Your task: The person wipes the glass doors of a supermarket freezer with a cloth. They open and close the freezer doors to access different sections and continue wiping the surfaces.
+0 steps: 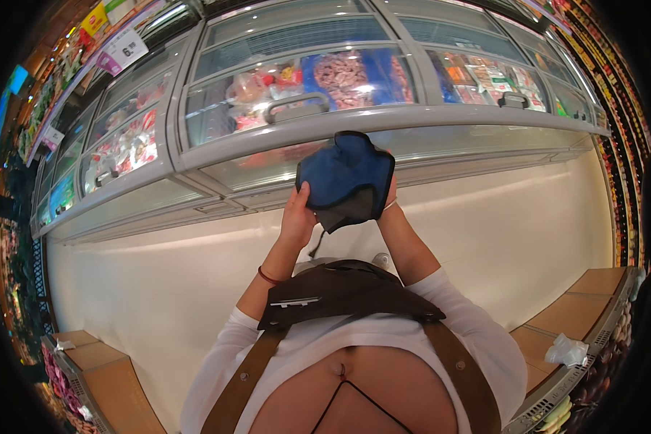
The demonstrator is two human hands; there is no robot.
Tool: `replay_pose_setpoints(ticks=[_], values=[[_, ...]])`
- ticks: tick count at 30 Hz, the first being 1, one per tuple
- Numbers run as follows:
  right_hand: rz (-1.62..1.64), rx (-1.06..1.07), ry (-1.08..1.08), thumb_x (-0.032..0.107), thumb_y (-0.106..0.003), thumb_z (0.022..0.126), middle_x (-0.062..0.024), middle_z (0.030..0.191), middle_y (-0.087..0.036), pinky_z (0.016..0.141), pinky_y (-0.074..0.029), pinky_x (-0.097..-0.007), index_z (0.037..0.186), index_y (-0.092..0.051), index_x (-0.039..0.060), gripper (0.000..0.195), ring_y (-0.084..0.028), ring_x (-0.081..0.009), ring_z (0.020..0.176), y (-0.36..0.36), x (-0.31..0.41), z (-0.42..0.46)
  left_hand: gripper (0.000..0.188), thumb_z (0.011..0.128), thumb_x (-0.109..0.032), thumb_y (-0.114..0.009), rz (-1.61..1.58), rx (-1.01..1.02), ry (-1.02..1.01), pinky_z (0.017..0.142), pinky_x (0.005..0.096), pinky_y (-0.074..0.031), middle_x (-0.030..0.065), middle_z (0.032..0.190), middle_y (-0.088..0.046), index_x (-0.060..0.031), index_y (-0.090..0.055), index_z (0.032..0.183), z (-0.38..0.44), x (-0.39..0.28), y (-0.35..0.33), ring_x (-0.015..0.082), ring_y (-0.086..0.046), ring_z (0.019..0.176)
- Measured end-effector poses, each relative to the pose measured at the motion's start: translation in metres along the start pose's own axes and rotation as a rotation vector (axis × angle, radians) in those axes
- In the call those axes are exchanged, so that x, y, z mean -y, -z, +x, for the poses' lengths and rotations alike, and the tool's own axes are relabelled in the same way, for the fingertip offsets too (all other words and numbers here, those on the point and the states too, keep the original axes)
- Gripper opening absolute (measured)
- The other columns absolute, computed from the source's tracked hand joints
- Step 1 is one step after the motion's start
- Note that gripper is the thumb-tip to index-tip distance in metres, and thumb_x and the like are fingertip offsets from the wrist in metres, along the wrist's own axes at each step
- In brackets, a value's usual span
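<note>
Before my chest I hold a blue cloth item point(340, 172) with black edging and a dark grey part at its lower side. My left hand point(299, 216) grips its left edge, the thumb lying over the front. My right hand point(393, 191) is at the right edge, mostly hidden behind the cloth; only part of it shows. A dark cord point(317, 245) hangs below the cloth near my left wrist. Just beyond the cloth stands a chest freezer point(358, 116) with glass lids. Its grey handle point(297, 108) is a little ahead of my hands, apart from them.
Packaged frozen food point(342, 78) lies under the freezer glass. Pale floor point(163, 287) runs between the freezer and me. Cardboard boxes point(116, 388) stand behind at left, and brown boxes point(569, 306) with a crumpled plastic bag point(567, 350) at right. Stocked shelves point(624, 179) line the far right.
</note>
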State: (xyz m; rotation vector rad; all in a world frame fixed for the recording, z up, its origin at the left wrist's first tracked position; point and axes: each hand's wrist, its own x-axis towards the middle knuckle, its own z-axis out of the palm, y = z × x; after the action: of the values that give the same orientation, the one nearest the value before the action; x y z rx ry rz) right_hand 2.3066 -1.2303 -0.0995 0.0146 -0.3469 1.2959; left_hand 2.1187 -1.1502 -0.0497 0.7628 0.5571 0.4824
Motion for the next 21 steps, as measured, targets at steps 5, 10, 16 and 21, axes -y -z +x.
replay_pose_setpoints(ticks=[5, 10, 16, 21], values=[[-0.407, -0.363, 0.110, 0.058, -0.045, 0.095, -0.0118, 0.145, -0.043, 0.111, -0.033, -0.0439, 0.149, -0.029, 0.0116, 0.073, -0.046, -0.0287, 0.129, -0.038, 0.134, -0.079, 0.044, 0.100, -0.031, -0.051, -0.015, 0.019, -0.039, 0.101, 0.0328, -0.040, 0.0062, 0.132, -0.054, -0.0052, -0.045, 0.136, 0.050, 0.056, -0.107, 0.0190, -0.052, 0.119], [-1.295, -0.474, 0.223, 0.031, -0.070, 0.088, -0.0112, 0.136, -0.049, 0.101, -0.042, -0.0357, 0.151, -0.025, 0.0154, 0.079, -0.049, -0.0207, 0.122, -0.035, 0.188, -0.118, 0.038, 0.098, -0.029, -0.055, 0.313, 0.205, -0.041, 0.088, 0.0240, -0.045, 0.0027, 0.113, -0.063, -0.0044, -0.055, 0.128, 0.074, 0.094, -0.195, 0.0113, -0.058, 0.102], [-1.267, -0.623, 0.244, 0.030, -0.084, 0.074, -0.0108, 0.113, -0.064, 0.091, -0.049, -0.0333, 0.131, -0.052, 0.0083, 0.069, -0.062, -0.0204, 0.102, -0.029, 0.223, -0.094, 0.033, 0.099, -0.026, -0.054, 0.100, 0.266, 0.119, 0.086, 0.0257, -0.048, 0.0026, 0.108, -0.064, -0.0042, -0.058, 0.123, 0.126, 0.105, -0.240, 0.0107, -0.060, 0.097], [-1.970, -0.732, 0.320, 0.042, -0.084, 0.068, -0.0183, 0.103, -0.067, 0.081, -0.052, -0.0381, 0.128, -0.051, 0.0103, 0.075, -0.066, -0.0331, 0.092, -0.030, 0.294, -0.056, 0.037, 0.100, -0.027, -0.051, 0.230, 0.264, 0.033, 0.086, 0.0270, -0.047, 0.0040, 0.115, -0.061, -0.0041, -0.052, 0.129, 0.177, 0.107, -0.256, 0.0117, -0.059, 0.101]])
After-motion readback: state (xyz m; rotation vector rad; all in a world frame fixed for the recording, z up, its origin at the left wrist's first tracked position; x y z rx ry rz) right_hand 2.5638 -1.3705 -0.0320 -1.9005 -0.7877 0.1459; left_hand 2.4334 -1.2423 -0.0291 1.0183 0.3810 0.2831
